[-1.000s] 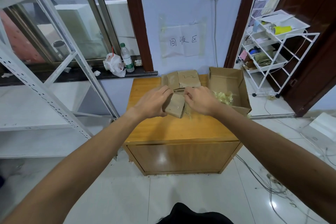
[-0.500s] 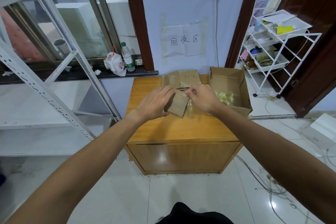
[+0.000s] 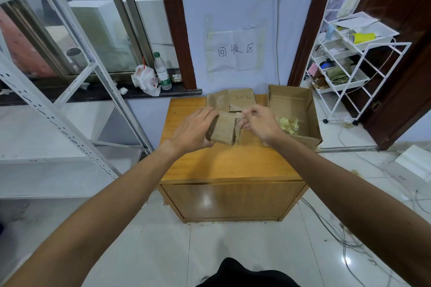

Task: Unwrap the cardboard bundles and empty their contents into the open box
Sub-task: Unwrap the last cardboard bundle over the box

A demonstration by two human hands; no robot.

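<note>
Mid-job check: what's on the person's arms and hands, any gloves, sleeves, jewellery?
The left hand and right hand are bare: no gloves, rings or watch. The left forearm and right forearm are bare to the frame edge, no sleeve in view. A black garment shows at the bottom edge.

Room was bright and even, cool in tone – shadows soft and faint. Small glare spots sat on the cabinet front (image 3: 233, 200) and floor tiles (image 3: 245, 240). Wide-angle bend bowed the shelf upright (image 3: 53, 121) and stretched both forearms at the edges – centre was sharp.
</note>
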